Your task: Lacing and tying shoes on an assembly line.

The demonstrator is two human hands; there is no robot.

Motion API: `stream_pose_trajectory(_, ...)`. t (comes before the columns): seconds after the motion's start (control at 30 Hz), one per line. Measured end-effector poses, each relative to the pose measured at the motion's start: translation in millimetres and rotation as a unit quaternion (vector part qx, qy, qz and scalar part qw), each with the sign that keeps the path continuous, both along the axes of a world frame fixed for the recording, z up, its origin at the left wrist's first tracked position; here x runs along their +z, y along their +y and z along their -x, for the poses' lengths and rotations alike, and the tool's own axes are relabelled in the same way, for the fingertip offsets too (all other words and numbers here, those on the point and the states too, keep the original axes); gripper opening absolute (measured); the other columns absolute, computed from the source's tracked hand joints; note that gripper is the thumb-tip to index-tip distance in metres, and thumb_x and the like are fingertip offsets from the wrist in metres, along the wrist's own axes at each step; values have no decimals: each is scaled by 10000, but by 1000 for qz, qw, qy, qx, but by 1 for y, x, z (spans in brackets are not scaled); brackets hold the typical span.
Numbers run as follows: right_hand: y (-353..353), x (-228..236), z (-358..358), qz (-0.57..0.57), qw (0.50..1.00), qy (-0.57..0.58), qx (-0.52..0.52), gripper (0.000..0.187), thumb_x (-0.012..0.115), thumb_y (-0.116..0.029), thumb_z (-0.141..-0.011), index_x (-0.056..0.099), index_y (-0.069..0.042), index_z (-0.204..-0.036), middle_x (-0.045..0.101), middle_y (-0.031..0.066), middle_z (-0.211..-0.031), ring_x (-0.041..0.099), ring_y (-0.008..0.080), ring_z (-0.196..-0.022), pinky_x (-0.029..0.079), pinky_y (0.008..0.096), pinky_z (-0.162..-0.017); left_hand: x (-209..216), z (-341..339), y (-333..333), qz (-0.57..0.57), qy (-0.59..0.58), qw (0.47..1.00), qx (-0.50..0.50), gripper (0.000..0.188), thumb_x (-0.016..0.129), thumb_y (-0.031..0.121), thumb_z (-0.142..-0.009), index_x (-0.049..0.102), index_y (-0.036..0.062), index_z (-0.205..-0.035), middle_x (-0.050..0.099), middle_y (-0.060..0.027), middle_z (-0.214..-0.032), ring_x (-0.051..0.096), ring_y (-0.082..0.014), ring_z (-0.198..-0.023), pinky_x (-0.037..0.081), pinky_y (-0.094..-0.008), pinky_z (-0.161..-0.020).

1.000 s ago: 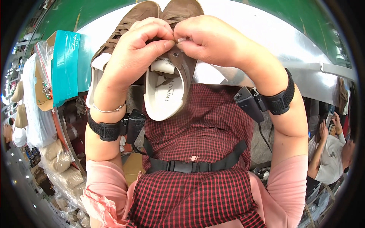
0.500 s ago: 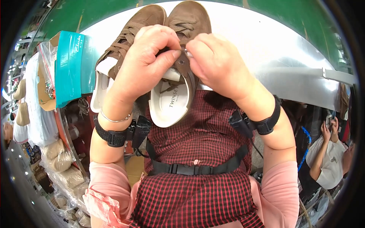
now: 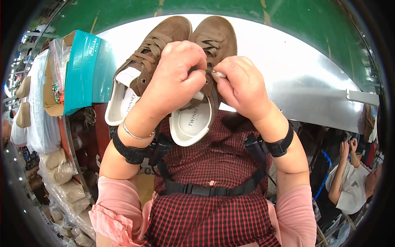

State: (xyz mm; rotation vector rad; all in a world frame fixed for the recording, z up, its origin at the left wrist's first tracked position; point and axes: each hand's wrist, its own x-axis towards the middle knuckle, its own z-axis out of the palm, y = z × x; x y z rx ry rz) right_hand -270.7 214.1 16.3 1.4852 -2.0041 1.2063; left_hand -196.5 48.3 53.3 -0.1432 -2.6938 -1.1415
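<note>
Two brown lace-up sneakers with white insides lie side by side, toes pointing away from me. My left hand (image 3: pixel 177 78) is closed in a pinch at the eyelet edge of the right sneaker (image 3: pixel 220 39), above its opening. My right hand (image 3: pixel 245 88) is closed just beside it, with a small silvery piece, perhaps a ring, showing at its fingers. What either set of fingertips grips is hidden. The left sneaker (image 3: pixel 175 29) lies next to my left hand, laced partway, with a bare eyelet near its tongue.
The sneakers rest on a shiny pale tabletop (image 3: pixel 288 78) with a metal bar (image 3: pixel 362 97) at its right. A teal shoebox (image 3: pixel 84 70) stands at the left, near plastic-wrapped goods (image 3: pixel 61 168). Green floor (image 3: pixel 230 8) lies beyond. Another person (image 3: pixel 349 181) is at the far right.
The sneakers and both hands sit lower and slightly farther right in the picture, as the whole view has shifted. My fingertips are a little farther apart.
</note>
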Motion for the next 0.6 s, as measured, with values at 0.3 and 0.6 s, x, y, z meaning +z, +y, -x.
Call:
stream_pose_trajectory(0.3, 6, -4, -8, -38, 991, -127, -17, 230, 643, -21, -660, 584, -61, -879, 581, 76, -787, 555, 282, -747, 440, 386, -699, -1, -3, 1, -3, -13, 1000, 0, 104, 570, 5, -709, 579, 43, -805, 577, -84, -1013, 490, -249, -1033, 368, -353, -927)
stream_pose_trajectory(0.6, 6, -11, -10, 1, 996, -90, -16, 284, 647, 10, -613, 588, -61, -882, 596, 71, -796, 578, 268, -766, 463, 384, -729, 3, -4, 2, -20, -15, 1000, 7, 68, 604, 49, -726, 582, 40, -790, 575, -84, -1021, 479, -253, -1053, 352, -358, -945)
